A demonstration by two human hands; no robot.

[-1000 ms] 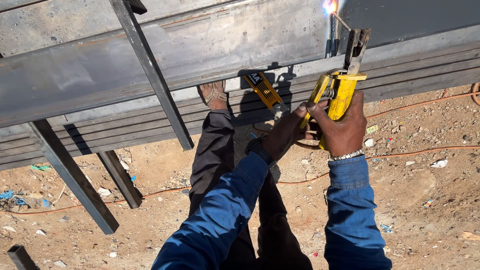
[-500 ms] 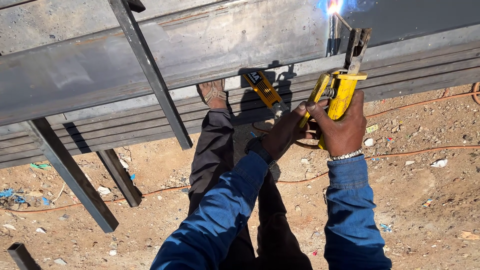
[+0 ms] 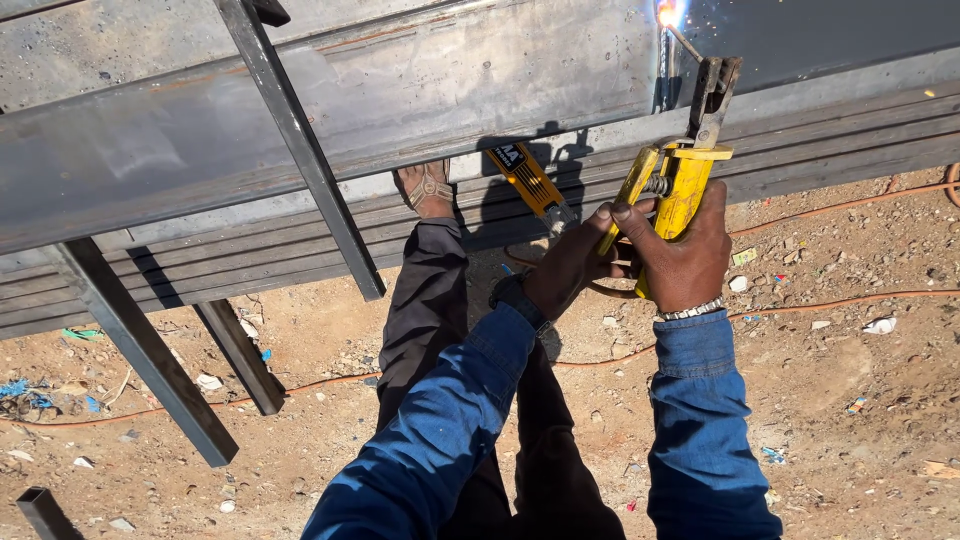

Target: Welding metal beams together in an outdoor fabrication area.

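My right hand [image 3: 683, 252] grips a yellow welding electrode holder [image 3: 678, 185]. Its jaws hold a thin rod that rises to a bright spark [image 3: 667, 14] on the grey steel frame [image 3: 400, 100]. My left hand [image 3: 572, 262] wraps the holder's handle from the left, steadying it. Both arms wear blue denim sleeves, with a dark watch on the left wrist and a metal bracelet on the right. A second yellow and black tool [image 3: 528, 178] rests on the steel bars just left of the hands. My sandalled foot [image 3: 427, 188] rests on the bars.
Dark steel cross bars [image 3: 300, 150] slant down to the sandy ground [image 3: 850, 380]. An orange cable [image 3: 830, 300] runs across the dirt. Small stones and scraps of litter lie around. A short steel tube [image 3: 40, 510] lies at the bottom left.
The hands and holder have stayed almost still. The spark at the rod tip keeps burning at the same spot on the frame.
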